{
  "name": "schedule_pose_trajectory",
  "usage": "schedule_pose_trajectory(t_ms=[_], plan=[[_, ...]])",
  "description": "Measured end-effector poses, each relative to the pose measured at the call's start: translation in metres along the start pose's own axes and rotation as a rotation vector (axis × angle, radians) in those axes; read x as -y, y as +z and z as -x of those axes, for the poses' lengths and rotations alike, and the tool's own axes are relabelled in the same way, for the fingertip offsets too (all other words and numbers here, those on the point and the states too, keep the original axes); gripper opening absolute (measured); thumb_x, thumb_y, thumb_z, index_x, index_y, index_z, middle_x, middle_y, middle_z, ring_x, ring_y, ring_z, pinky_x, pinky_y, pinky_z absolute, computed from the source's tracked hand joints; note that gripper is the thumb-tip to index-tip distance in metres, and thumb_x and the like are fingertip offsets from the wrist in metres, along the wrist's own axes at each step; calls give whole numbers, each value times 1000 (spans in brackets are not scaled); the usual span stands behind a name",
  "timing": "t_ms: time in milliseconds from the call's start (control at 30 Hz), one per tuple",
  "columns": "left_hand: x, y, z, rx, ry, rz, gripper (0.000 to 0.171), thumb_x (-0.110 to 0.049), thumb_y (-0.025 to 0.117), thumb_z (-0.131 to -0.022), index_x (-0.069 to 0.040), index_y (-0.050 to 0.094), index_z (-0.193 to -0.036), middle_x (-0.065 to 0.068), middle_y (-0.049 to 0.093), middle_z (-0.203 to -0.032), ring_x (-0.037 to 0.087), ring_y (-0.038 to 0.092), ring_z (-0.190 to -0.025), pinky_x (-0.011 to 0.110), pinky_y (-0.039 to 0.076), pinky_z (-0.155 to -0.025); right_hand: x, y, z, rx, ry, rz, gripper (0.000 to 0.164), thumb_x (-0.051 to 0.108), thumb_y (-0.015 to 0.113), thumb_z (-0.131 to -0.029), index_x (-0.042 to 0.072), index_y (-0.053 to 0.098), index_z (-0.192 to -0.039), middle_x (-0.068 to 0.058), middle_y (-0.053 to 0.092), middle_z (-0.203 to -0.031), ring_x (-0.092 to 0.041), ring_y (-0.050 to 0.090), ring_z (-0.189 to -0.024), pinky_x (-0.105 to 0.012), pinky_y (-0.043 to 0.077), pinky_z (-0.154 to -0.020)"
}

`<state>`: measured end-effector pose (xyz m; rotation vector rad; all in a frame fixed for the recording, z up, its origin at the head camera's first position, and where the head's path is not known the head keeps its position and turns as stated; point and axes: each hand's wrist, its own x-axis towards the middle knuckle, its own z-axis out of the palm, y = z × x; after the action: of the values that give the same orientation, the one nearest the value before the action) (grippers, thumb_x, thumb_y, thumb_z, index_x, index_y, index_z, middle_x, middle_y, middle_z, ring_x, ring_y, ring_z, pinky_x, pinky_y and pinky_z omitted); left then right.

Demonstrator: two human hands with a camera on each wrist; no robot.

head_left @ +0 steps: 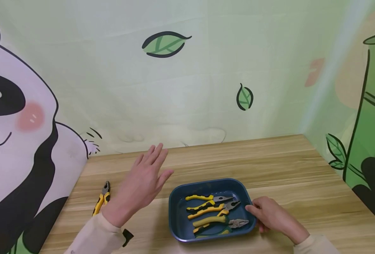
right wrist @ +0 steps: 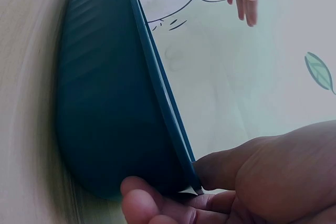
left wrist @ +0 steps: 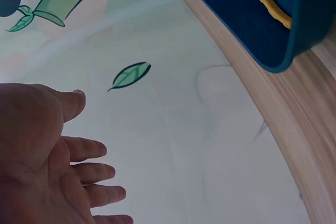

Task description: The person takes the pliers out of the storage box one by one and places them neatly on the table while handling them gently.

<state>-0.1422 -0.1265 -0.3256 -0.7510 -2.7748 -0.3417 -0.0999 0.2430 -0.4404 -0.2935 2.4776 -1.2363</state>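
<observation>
A dark blue plastic tray [head_left: 173, 220] stands on the table, holding several pliers with yellow and black or green handles. Among them are long-nose pliers [head_left: 219, 199] at the back and combination pliers [head_left: 238, 223] in front. My right hand [head_left: 271, 213] pinches the tray's right rim, thumb over the edge and fingers curled beneath it, as the right wrist view shows. Raised left of the tray, my left hand [head_left: 144, 181] has its fingers straight and holds nothing. Another pair of yellow and black pliers [head_left: 106, 192] lies on the table beyond my left wrist, its handles partly hidden by the forearm.
The wood-grain table [head_left: 285, 162] meets a pale green wall covering [head_left: 206, 70] printed with leaves and a panda. At the right, a side covering shows a bamboo print [head_left: 369, 106]. A small black piece [head_left: 128, 237] shows beside my left sleeve.
</observation>
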Motion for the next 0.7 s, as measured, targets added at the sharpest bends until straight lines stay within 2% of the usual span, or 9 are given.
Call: schedule_pose_trajectory(t_ms=[367,700], plan=[[-27,15,-9,16,143,-3,61,-36,59,-106,0,45,-154,22,36,-162,41,34,-149,60,30,-116,0,0,1,-3,3,-12,27,16,56,-107,4,63,-85,-3,59,-59,-13,58,-46,-28,46,-45],[-57,37,-16,149,240,26,61,-43,47,-110,-4,42,-156,16,32,-165,36,31,-151,56,28,-119,-1,0,1,-14,-6,-7,28,17,56,-107,4,62,-83,-3,59,-60,-15,59,-47,-27,46,-45]])
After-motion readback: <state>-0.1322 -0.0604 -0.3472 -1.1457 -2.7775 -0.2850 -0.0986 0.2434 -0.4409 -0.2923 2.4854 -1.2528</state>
